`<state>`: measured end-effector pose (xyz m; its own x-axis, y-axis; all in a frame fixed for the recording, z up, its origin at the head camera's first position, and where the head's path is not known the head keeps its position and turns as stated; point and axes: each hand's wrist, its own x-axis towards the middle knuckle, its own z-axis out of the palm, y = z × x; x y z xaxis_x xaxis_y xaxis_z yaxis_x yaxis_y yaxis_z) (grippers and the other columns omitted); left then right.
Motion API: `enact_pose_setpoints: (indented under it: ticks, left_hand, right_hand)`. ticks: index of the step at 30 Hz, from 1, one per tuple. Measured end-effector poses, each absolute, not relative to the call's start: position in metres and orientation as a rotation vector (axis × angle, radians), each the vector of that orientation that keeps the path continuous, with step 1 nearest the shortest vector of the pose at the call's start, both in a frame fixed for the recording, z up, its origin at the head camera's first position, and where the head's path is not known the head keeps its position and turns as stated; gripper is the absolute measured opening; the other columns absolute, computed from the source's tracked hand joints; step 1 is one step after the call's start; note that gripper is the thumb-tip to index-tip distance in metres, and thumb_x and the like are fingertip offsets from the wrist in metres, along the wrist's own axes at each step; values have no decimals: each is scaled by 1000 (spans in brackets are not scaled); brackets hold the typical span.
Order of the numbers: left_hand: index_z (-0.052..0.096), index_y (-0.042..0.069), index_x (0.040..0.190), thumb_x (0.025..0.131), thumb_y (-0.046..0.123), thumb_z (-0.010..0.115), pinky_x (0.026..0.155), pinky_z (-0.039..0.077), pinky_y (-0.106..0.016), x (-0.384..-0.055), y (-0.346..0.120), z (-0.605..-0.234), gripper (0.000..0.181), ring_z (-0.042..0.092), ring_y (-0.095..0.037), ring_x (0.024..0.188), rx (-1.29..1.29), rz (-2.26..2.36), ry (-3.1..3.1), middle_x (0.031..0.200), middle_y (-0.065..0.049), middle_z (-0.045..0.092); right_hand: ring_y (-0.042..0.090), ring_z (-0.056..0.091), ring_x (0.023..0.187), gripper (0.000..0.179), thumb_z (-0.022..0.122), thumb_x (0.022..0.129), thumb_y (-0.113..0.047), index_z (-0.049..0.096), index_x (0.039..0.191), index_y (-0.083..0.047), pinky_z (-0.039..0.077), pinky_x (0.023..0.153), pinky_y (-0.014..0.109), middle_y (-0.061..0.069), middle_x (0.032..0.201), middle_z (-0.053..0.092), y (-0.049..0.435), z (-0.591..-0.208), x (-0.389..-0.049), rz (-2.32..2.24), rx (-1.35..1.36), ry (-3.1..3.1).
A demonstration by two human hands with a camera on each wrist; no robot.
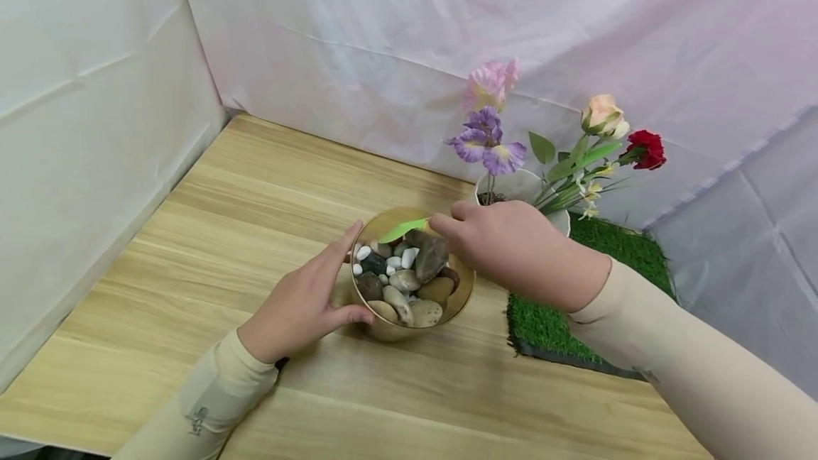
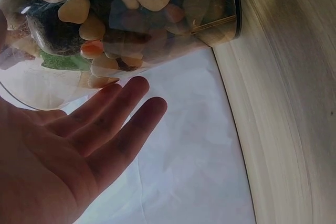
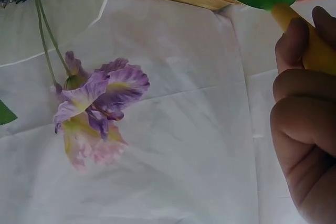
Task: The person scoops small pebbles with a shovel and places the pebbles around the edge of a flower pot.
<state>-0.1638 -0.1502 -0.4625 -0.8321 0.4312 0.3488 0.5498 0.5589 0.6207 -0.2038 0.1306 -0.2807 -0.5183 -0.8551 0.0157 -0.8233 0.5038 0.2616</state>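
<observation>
A clear, amber-tinted bowl (image 1: 465,297) stands on the table, filled with stones (image 1: 404,280) of several sizes, white, grey, tan and dark. Against its left side rests my left hand (image 1: 300,304), thumb at the near side and fingers spread toward the back. In the left wrist view those fingers (image 2: 118,124) look fairly straight beside the clear wall. My right hand (image 1: 511,247) grips the yellow handle (image 3: 315,51) of a small toy shovel. The shovel's green blade (image 1: 402,230) reaches over the stones at the bowl's far side. One large dark stone (image 1: 431,258) sits highest.
Behind my right hand stands a white pot (image 1: 520,183) with purple and pink irises (image 1: 486,137), a peach rose (image 1: 602,116) and a red carnation (image 1: 647,149). A square of artificial grass (image 1: 556,325) lies on the right of the wooden table (image 1: 211,254). White cloth (image 1: 358,20) hangs behind.
</observation>
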Motion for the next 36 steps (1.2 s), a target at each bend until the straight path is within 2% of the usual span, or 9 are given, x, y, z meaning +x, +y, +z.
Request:
enact_pose_setpoints:
  ticks: [5,8,12,16,23,25,28,33,36]
  left_hand:
    - [9,18,177,88,81,61,111,49,-60,-164,-150,-464,121,45,-38,151,-838,-1127,-2627,172,-15,36]
    - [9,16,177,88,82,58,111,49,-60,-164,-149,-464,121,44,-39,152,-840,-1120,-2636,173,-15,35]
    - [9,16,177,88,78,65,110,49,-60,-165,-150,-464,122,44,-39,151,-838,-1116,-2648,173,-16,34]
    - [9,16,177,87,67,78,110,50,-59,-165,-151,-464,124,45,-39,151,-836,-1117,-2649,173,-15,34]
    - [9,17,177,88,75,70,110,50,-60,-165,-152,-463,122,44,-39,151,-820,-1123,-2657,173,-16,35]
    - [9,16,177,88,73,73,110,50,-60,-166,-152,-463,123,44,-40,151,-818,-1127,-2658,173,-16,34]
    - [9,16,177,87,68,78,110,50,-60,-166,-152,-463,124,45,-40,151,-822,-1126,-2649,173,-16,34]
    - [8,17,177,88,70,75,110,50,-59,-166,-151,-464,123,45,-39,151,-830,-1125,-2635,172,-16,35]
    - [8,18,177,88,70,76,110,50,-59,-165,-151,-463,124,45,-38,151,-834,-1129,-2633,173,-15,35]
  right_hand:
    - [10,41,49,16,76,103,-11,60,104,-11,38,41,30,-3,76,51,131,-273,-204,-260,1440,-2749]
    - [9,46,55,10,74,105,-14,64,108,-14,42,46,31,-6,78,55,132,-261,-199,-212,1405,-2875]
    - [6,50,60,9,73,107,-22,70,115,-20,47,51,33,-11,82,62,134,-246,-191,-146,1392,-2992]
    - [4,47,58,11,72,108,-30,71,118,-25,45,49,31,-15,82,62,141,-242,-181,-106,1424,-3002]
    - [1,44,56,17,78,104,-24,73,121,-26,43,49,31,-18,85,64,153,-233,-171,-153,1350,-2936]
    - [2,42,55,19,78,104,-23,73,122,-26,41,46,31,-18,81,61,155,-230,-171,-169,1320,-2913]
    - [7,37,50,18,79,103,-20,71,120,-21,34,42,31,-14,70,50,154,-229,-173,-243,1306,-2828]
    - [12,31,45,18,81,101,-17,66,108,-11,32,38,33,-5,65,39,144,-237,-178,-429,1303,-2667]
    - [11,26,47,19,76,99,-3,59,93,-8,32,37,32,-2,62,35,134,-249,-180,-525,1306,-2558]
